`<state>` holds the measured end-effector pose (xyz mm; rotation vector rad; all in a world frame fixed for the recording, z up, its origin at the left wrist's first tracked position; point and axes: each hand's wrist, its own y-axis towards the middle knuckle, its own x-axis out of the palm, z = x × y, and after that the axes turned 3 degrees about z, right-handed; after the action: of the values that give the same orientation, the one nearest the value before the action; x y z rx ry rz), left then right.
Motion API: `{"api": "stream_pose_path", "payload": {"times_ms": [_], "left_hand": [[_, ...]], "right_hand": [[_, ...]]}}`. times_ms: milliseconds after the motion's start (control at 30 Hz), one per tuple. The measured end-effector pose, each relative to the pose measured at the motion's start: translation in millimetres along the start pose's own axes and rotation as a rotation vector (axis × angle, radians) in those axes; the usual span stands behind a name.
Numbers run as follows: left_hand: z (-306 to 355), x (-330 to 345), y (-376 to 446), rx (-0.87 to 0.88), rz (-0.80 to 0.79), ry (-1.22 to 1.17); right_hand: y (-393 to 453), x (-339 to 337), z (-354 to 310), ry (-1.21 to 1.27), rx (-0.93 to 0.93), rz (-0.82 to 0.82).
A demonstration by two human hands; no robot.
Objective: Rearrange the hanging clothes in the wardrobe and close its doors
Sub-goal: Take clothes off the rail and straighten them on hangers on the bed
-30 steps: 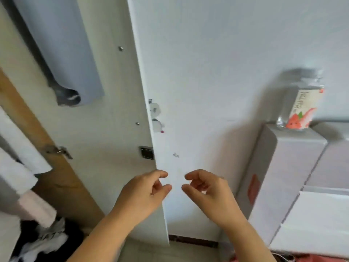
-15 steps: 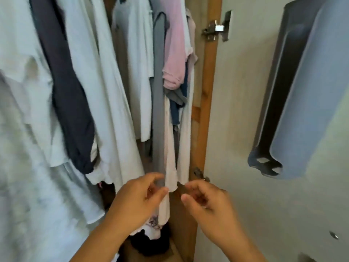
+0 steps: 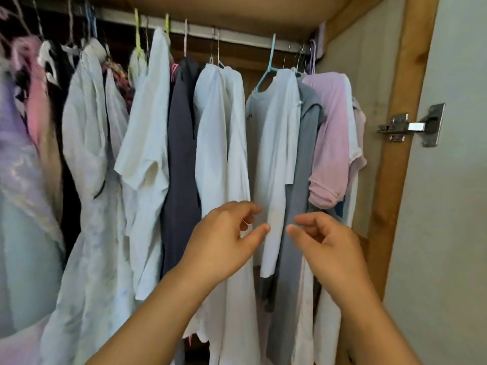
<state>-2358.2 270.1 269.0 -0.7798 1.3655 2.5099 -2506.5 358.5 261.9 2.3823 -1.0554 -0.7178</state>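
In front of the open wardrobe, the left hand [image 3: 224,241] and the right hand [image 3: 329,243] are raised side by side, close together but apart, before the hanging clothes. Both have fingers loosely curled, thumb and forefinger near each other, and neither grasps anything; whether a fingertip brushes the cloth behind cannot be told.

The clothes hang from a pale rail [image 3: 237,36] under the wooden top of the wardrobe. Straight behind the hands hangs a white T-shirt [image 3: 274,143] on a light blue hanger [image 3: 267,72]. Just to its left is a long white shirt [image 3: 221,143], then a dark grey garment [image 3: 181,154] and another white T-shirt [image 3: 150,143] on a yellow-green hanger [image 3: 137,35]. To the right of the blue-hangered shirt a grey garment [image 3: 305,154] hangs pressed against a pale pink top [image 3: 332,143], with several bare wire hangers bunched on the rail above them. Farther left the garments crowd tightly: a pale blue-white dress [image 3: 87,143], dark and patterned pieces, and a blurred lilac and pink one at the edge.

On the right stands the wooden frame post [image 3: 395,180] with a metal hinge [image 3: 408,126] joining it to the open white door [image 3: 448,206].
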Motion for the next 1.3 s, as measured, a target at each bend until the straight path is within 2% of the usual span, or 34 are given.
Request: {"api": "stream_pose_path", "payload": {"times_ms": [367, 600, 867, 1100, 1300], "left_hand": [[-2.5, 16.1, 141.3, 0.194, 0.064, -0.134], [-15.4, 31.8, 202.7, 0.207, 0.061, -0.178], [-53.6, 35.7, 230.9, 0.242, 0.127, -0.137], [-72.2, 38.6, 243.9, 0.242, 0.123, -0.15], [-78.3, 38.9, 246.6, 0.242, 0.119, -0.163]], "right_hand": [[158.6, 10.3, -74.8, -0.076, -0.246, 0.277], [244.9, 16.6, -102.8, -0.357, -0.348, 0.324], [317.4, 37.1, -108.4, -0.534, -0.382, 0.355], [362.1, 53.3, -119.0, -0.64, -0.259, 0.337], [368.7, 60.0, -114.9, -0.647, -0.339, 0.435]]}}
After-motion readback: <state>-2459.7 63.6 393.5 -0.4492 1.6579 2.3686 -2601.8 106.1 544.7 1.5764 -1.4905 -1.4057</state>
